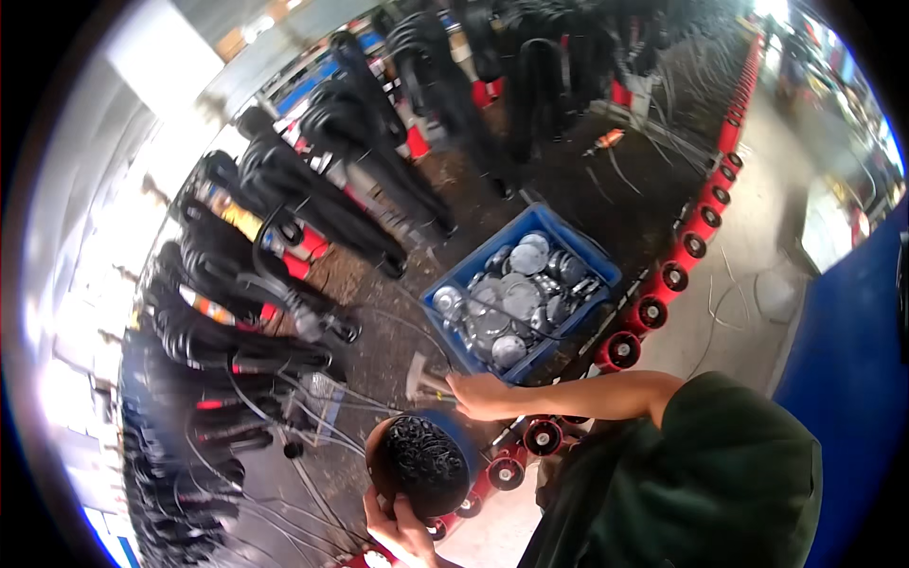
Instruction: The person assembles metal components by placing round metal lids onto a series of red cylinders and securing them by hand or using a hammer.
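My left hand (402, 532) grips the near rim of a round bowl (379, 464). The bowl is brownish outside and tilted, with many small black curved parts (426, 451) inside. My right hand (483, 396) is closed just beyond the bowl, beside a pale, hammer-like tool (417, 377). Its short handle seems to run into my fist, though the fingers cover that end. Farther off, past my right hand, a blue plastic crate (575, 237) holds many round, silvery metal discs (519, 301). A thin dark cable crosses the crate.
Thick bundles of black cable (312, 199) stand along the far and left sides of the dark worktable (379, 331). Red housings with black round ends (653, 312) line its right edge. Loose grey wires (275, 407) trail at left. An orange-tipped item (609, 139) lies behind the crate.
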A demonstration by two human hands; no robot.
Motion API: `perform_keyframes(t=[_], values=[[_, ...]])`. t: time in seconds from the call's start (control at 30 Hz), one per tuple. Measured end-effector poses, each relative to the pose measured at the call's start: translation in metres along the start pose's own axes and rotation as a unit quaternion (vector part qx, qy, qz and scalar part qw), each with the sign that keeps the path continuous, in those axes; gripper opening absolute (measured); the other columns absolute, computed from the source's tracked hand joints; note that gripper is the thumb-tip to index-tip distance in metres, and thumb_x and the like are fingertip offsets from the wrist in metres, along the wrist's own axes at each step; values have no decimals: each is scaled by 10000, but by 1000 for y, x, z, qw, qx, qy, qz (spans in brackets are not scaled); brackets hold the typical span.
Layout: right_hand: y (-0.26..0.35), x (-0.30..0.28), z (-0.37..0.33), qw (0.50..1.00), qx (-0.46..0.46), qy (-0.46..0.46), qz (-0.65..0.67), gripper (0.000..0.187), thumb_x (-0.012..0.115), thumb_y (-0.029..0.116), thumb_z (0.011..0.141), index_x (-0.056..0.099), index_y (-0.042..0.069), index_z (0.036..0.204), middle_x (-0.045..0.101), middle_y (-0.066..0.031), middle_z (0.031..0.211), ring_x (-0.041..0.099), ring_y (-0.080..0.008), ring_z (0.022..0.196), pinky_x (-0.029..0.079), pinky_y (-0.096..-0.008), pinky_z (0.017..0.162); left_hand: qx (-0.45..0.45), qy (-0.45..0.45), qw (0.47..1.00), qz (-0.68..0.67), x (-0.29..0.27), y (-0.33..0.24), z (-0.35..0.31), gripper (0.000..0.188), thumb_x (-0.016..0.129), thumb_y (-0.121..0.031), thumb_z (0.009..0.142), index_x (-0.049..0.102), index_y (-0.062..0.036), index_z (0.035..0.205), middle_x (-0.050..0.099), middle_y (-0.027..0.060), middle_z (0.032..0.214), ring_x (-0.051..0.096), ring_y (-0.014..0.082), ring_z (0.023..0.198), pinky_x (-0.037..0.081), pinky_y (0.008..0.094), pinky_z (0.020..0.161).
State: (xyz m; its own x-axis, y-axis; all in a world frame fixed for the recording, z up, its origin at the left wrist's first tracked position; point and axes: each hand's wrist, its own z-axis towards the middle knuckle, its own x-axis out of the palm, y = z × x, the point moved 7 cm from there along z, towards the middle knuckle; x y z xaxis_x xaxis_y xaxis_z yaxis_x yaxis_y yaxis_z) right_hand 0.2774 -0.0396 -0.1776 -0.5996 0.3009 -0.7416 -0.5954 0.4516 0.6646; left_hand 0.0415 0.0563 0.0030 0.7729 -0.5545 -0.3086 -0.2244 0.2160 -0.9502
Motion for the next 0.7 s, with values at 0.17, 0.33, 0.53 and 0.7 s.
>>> perform_keyframes(t=[0.17,0.33,0.53,0.7], values=[[-22,-54,-106,998,-30,40,33,510,635,280,995,472,-53,1346,708,-267,944,715,-459,836,573,-553,689,-41,134,989,47,107,-61,13,423,569,1,920,576,128,1324,749,227,919,694,204,663,536,335,523],[-77,-31,-158,941,41,-104,319,470,626,285,965,538,-94,1229,686,-333,1003,687,-495,985,530,-541,854,27,272,960,60,258,-82,47,380,525,1,956,583,86,1321,658,149,656,561,169,402,414,338,356],[-95,-54,-206,799,166,-93,570,288,616,264,1040,476,12,1042,606,-61,758,598,-130,621,480,-333,545,113,221,948,199,376,-24,120,280,507,-49,889,570,128,1096,691,262,694,714,368,556,594,470,544],[-98,-69,-206,772,172,-146,594,242,587,214,1042,457,13,1078,583,-52,738,592,-142,604,471,-327,531,61,149,954,252,427,7,153,360,530,-26,867,483,139,1184,716,305,755,745,422,596,644,470,607]])
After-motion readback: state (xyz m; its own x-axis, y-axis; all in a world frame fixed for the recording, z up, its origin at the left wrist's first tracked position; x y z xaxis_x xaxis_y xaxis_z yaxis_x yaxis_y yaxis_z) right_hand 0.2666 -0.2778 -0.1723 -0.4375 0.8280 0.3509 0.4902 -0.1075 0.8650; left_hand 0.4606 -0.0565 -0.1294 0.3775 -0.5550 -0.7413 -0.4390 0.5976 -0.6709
